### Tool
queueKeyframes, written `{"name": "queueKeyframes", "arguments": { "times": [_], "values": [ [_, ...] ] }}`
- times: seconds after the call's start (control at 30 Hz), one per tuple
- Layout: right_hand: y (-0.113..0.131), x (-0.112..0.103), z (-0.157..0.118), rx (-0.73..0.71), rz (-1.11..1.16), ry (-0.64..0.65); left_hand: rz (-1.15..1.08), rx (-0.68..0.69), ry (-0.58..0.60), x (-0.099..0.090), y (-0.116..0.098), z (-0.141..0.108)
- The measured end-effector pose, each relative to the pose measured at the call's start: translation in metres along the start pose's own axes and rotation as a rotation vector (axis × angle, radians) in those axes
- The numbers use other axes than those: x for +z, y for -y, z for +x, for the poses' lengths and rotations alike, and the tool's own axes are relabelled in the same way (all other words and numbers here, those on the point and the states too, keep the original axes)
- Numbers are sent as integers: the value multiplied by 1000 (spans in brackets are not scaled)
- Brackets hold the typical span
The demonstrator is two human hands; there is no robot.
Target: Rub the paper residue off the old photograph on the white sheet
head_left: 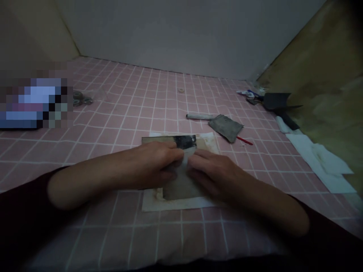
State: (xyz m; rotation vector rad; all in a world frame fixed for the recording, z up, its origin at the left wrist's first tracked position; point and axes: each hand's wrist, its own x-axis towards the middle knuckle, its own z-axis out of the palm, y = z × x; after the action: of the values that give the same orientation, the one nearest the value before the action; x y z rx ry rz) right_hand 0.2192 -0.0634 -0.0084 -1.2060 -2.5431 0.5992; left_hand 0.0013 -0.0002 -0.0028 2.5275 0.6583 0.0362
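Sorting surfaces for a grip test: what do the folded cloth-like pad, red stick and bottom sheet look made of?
Pad: probably matte grey fabric; soft, uneven edges.
Red stick: possibly plastic; uniform colour.
Bottom sheet: likely paper, matte white, brown-stained.

Dim scene, dull bluish-grey cast, light source out of view. Soft shadow beneath forearms (99, 172); dark fabric sleeves (25, 207) nearly black, detail lost. Bright blue rectangular screen (39, 96) at left hidden by coarse pixel blocks. Right hand (214, 170) slightly blurred. Far right corner darkened. White folded paper sheets (314, 158) at right palest, no glare.
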Motion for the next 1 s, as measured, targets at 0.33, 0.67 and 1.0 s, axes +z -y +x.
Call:
{"name": "queueKeyframes", "arguments": {
  "times": [0.33, 0.67, 1.0],
  "values": [
    [-4, 2, 1, -30, -7, -26, 0, 20, -16, 1, 0, 0],
    [-7, 1, 3, -29, -11, -38, -10, 0, 4, 0, 1, -1],
    [-4, 0, 3, -27, -32, -27, -16, 15, -10, 0, 1, -2]
  ]
}}
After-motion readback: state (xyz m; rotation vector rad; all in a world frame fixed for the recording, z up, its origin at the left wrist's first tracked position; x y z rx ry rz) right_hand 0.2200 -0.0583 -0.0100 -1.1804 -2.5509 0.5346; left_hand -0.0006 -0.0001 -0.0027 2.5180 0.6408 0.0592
